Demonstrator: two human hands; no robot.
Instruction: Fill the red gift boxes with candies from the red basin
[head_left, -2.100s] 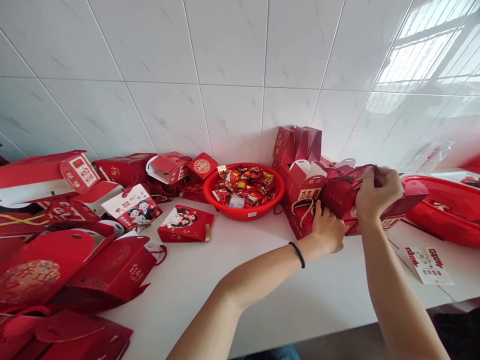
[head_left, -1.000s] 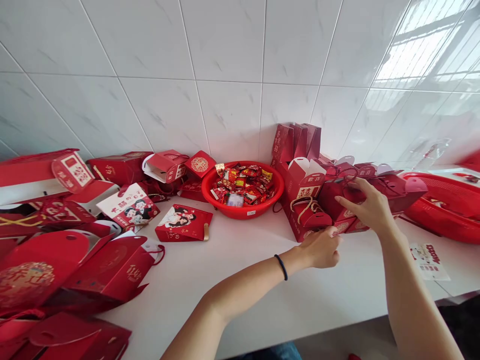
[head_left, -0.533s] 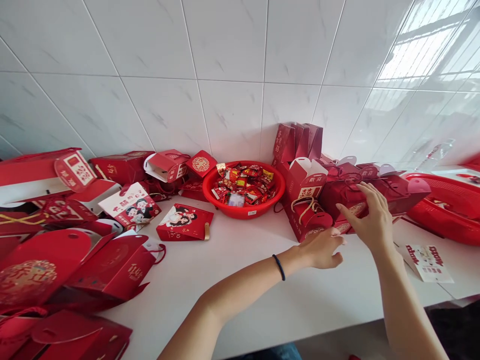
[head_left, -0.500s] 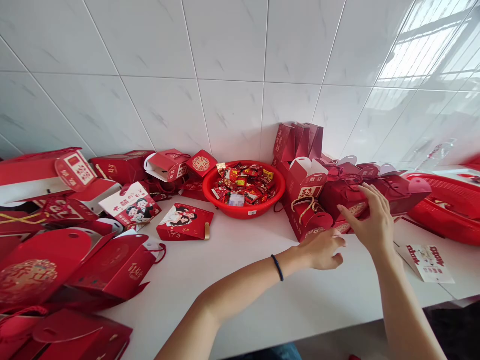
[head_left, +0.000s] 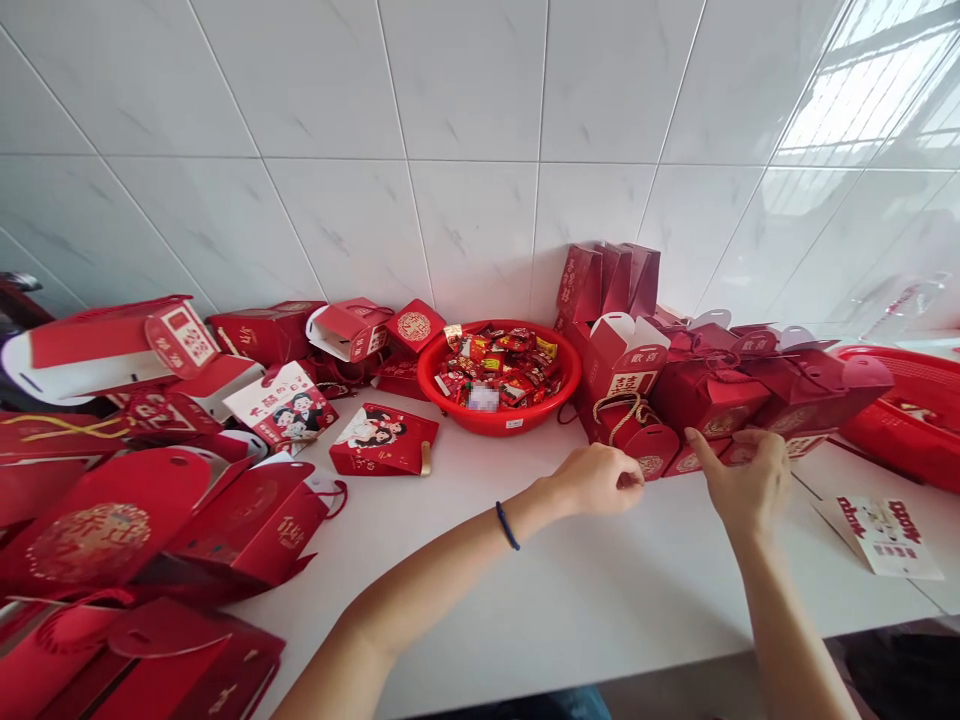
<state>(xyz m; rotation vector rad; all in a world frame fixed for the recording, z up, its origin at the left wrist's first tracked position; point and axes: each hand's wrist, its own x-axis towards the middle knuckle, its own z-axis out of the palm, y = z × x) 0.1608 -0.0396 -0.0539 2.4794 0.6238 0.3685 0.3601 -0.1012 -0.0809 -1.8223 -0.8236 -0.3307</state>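
Note:
My left hand (head_left: 600, 478) is closed with its fingers curled, and nothing shows in them. It is beside the lower front of a red gift box with a gold cord (head_left: 636, 440); whether it touches the box I cannot tell. My right hand (head_left: 742, 478) is open, thumb and fingers apart, at the lower front of the row of boxes. Its fingertips seem to touch a dark red box (head_left: 709, 395) and its neighbour (head_left: 802, 385), partly hiding their lower fronts. A taller box with a gold-and-white label (head_left: 622, 350) stands just behind the corded one.
A red basin (head_left: 502, 425) full of wrapped sweets stands against the tiled wall. Many red boxes, such as a large one (head_left: 90, 530), crowd the left. A couple-print box (head_left: 382, 440) lies nearby. At right are a red basket (head_left: 900, 440) and a white card (head_left: 889, 540).
My right hand has come down from the top of the boxes to their lower front. My left hand has drawn slightly left and its fingers have curled in. The view has shifted slightly left.

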